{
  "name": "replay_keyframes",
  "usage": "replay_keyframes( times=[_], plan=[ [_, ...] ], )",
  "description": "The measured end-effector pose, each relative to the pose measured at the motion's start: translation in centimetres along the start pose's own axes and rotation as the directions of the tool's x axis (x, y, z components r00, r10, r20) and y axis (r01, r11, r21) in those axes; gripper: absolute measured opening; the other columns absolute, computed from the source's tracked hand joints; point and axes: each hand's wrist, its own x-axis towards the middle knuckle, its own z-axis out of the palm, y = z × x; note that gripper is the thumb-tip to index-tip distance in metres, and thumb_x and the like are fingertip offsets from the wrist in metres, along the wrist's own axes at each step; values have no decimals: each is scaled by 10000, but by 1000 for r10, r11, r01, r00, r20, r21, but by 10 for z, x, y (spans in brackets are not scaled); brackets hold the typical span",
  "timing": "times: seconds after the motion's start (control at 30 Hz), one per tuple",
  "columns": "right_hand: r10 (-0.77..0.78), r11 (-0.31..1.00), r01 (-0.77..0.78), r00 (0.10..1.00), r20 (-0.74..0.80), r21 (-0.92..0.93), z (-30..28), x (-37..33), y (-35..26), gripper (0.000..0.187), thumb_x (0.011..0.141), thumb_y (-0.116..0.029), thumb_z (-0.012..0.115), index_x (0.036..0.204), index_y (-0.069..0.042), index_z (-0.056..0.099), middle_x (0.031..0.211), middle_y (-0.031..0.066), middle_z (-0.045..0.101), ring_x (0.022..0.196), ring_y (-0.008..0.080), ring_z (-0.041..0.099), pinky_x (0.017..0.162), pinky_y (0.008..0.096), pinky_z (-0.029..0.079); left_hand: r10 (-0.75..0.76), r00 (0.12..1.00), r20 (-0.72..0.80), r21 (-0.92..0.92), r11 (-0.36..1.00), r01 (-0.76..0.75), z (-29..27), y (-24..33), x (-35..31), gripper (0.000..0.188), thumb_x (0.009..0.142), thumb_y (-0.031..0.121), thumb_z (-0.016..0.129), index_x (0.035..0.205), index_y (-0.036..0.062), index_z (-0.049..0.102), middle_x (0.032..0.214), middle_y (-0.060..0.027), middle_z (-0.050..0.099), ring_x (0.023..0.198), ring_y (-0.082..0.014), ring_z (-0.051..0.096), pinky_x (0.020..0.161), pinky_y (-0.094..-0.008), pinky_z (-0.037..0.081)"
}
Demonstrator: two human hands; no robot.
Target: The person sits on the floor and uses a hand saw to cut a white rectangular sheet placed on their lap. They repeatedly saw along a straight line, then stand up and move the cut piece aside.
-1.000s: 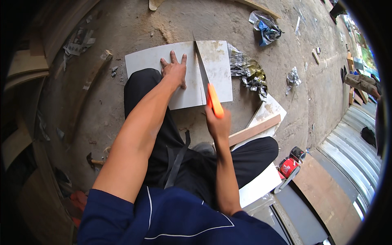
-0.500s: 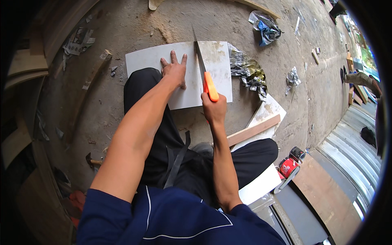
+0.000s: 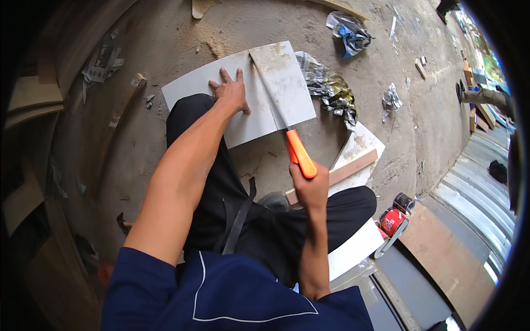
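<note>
A white board [image 3: 243, 122] lies in front of me, its left part against my bent left knee. My left hand [image 3: 231, 95] is spread flat on it, fingers apart, pressing its upper face. My right hand [image 3: 310, 185] is wrapped around the orange handle of a handsaw [image 3: 301, 154]. The saw's thin blade runs across the board from the near edge to the far edge, along a dark line in its surface. To the right of that line the board is smudged with brown dirt. Contact between the blade's teeth and the board is too fine to make out.
Crumpled foil-like wrapping [image 3: 331, 91] lies by the board's right edge. A wooden strip [image 3: 348, 170] rests on another white board [image 3: 361, 140]. A red tape dispenser [image 3: 393, 220] stands near my right knee, a hammer [image 3: 122, 223] at left. Another person's leg [image 3: 483, 96] shows far right.
My right hand has pulled the saw back toward me and slightly right. The board appears turned a little, its right side nearer the top. My left hand stays pressed on it.
</note>
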Motion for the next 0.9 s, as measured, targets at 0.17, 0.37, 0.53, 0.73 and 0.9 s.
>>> replay_keyframes(
  times=[0.17, 0.37, 0.53, 0.73, 0.9],
  plan=[
    [-141, 990, 137, 984, -111, -43, -8, 0, 18, 222, 817, -141, 647, 702, 31, 570, 533, 94, 481, 493, 118, 447, 495, 313, 379, 19, 999, -51, 55, 998, -16, -9, -3, 6, 1292, 529, 431, 900, 1526, 150, 128, 1507, -348, 143, 1275, -445, 452, 1070, -554, 310],
    [-243, 969, 241, 969, -35, -51, 8, -30, 12, 201, 788, -145, 674, 724, 24, 588, 571, 141, 526, 497, 219, 505, 533, 340, 432, -88, 981, -175, -147, 987, 63, -49, -17, 38, 922, 788, 509, 683, 1511, 159, 232, 1500, -256, 294, 1353, -413, 359, 1055, -522, 355],
    [-241, 970, 237, 963, -118, -49, 24, -34, 23, 231, 795, -166, 667, 706, 24, 571, 569, 149, 515, 506, 225, 526, 528, 352, 427, -184, 950, -254, -277, 954, 111, -9, -47, 95, 936, 811, 608, 586, 1528, 173, 170, 1539, -241, 212, 1448, -410, 86, 1119, -580, 190],
    [-216, 969, 228, 969, -124, 99, 29, -23, 64, 261, 799, -169, 637, 666, 26, 524, 553, 158, 495, 477, 238, 468, 511, 368, 397, -209, 969, -129, -244, 954, 174, 0, -44, 86, 1008, 770, 598, 665, 1526, 250, 96, 1576, -194, 82, 1441, -447, -43, 992, -788, 145],
    [-157, 979, 167, 984, -85, 116, 29, -39, 75, 271, 815, -176, 640, 664, 21, 529, 544, 141, 478, 484, 201, 463, 513, 357, 394, -166, 979, -117, -243, 961, 134, -5, -36, 50, 984, 759, 585, 688, 1514, 255, 148, 1577, -159, 84, 1444, -432, -57, 983, -797, 149]
  ],
)
